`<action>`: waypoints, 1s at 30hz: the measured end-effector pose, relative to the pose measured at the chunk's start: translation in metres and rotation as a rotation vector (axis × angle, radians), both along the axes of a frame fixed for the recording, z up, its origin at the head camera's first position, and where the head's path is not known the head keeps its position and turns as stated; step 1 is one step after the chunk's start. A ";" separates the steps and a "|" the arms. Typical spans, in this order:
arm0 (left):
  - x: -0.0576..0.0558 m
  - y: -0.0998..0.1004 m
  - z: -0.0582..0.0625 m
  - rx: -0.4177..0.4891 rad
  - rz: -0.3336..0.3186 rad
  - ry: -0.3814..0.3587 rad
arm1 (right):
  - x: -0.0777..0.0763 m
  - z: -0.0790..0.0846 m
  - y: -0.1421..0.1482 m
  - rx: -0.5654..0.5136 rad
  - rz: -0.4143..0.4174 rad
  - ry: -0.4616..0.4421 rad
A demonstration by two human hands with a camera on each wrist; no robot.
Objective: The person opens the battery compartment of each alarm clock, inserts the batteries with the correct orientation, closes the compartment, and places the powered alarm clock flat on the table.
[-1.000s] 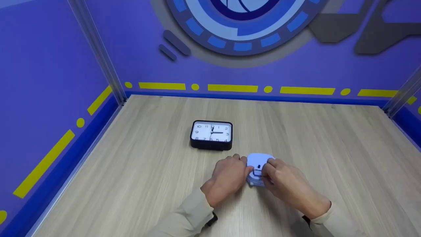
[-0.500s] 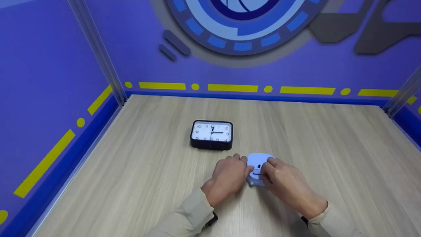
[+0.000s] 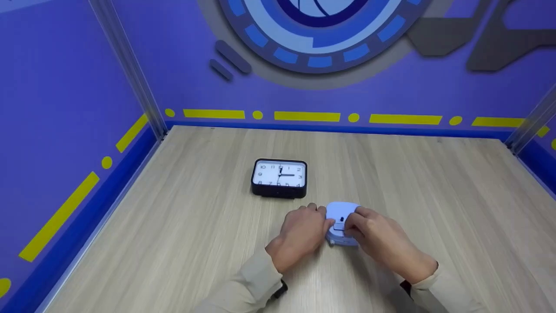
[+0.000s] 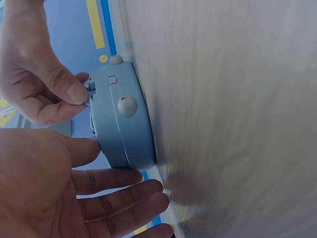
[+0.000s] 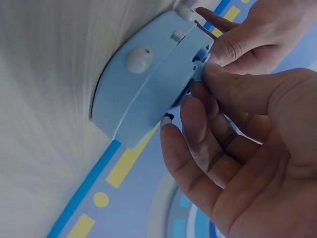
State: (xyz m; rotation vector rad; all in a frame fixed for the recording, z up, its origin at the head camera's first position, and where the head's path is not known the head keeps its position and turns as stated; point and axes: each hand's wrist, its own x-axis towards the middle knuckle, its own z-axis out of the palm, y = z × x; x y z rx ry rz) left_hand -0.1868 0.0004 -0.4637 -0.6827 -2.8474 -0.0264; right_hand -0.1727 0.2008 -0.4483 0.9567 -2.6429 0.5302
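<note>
A light-blue alarm clock (image 3: 343, 210) lies face down on the table, its back with a small black knob turned up. Its pale round feet (image 4: 127, 106) show along one edge in the wrist views. My left hand (image 3: 304, 232) steadies the clock's left side, thumb on the back's edge and index finger against the side; its other fingers (image 4: 131, 213) reach toward the tabletop. Thumb and fingers of my right hand (image 3: 382, 239) pinch a small light-blue battery cover (image 5: 199, 69) at the slot in the back. In the head view those fingers mostly hide it.
A black rectangular clock (image 3: 279, 178) with a white dial sits behind and left of the hands, face up. The wooden table (image 3: 195, 182) is bounded by blue-purple panels (image 3: 304, 95) with yellow markings at the back and sides.
My right hand has shifted slightly at the back of the light-blue clock, its fingers still there. My left hand and both clocks stay where they were.
</note>
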 end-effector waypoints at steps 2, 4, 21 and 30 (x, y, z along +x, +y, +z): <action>0.000 0.000 0.000 0.000 0.003 0.007 | -0.002 0.001 0.002 -0.029 -0.010 -0.068; 0.000 0.001 0.000 -0.003 0.007 0.001 | -0.003 0.001 0.004 -0.058 -0.025 -0.135; -0.002 0.001 0.001 0.013 0.022 -0.031 | -0.013 -0.001 0.013 -0.058 -0.066 -0.271; 0.000 0.001 -0.001 -0.019 0.013 0.016 | -0.010 -0.002 0.012 -0.102 -0.087 -0.240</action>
